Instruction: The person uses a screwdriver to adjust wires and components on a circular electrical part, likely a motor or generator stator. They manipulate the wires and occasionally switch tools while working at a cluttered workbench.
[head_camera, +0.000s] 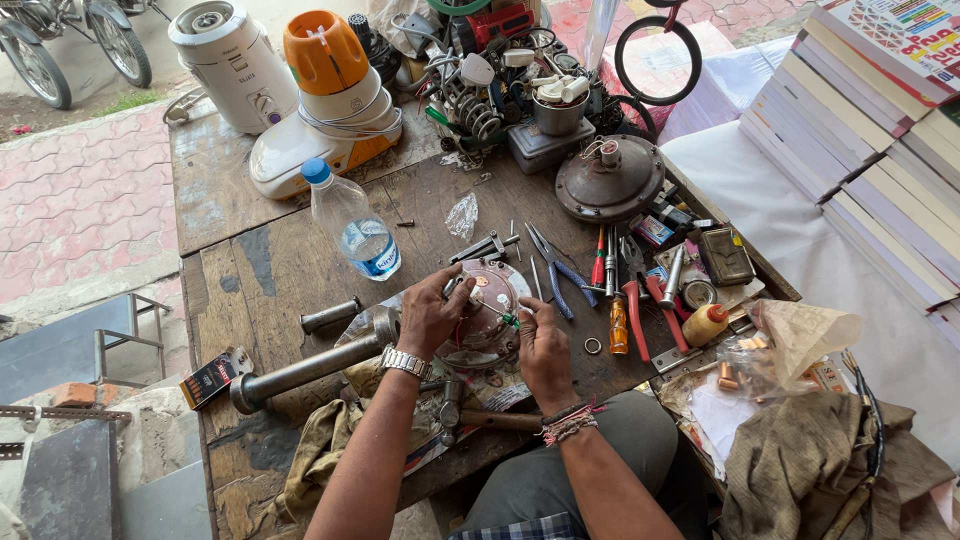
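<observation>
A round reddish-brown metal motor part (492, 300) lies on the wooden workbench (270, 270) in front of me. My left hand (430, 315), with a metal wristwatch, rests on the part's left rim and pinches a small piece at its top. My right hand (543, 345), with thread bracelets at the wrist, holds a small green-handled screwdriver (506, 318) whose tip points at the part. A hammer (470, 415) lies just under my forearms.
A water bottle (352, 228), a steel pipe (310, 368) and a small box (210, 378) lie left. Pliers (552, 268), screwdrivers (618, 322), tins and a yellow bottle (705, 324) lie right. Mixer bases (330, 100), a round housing (610, 180) and parts crowd the back. Stacked books (870, 130) stand far right.
</observation>
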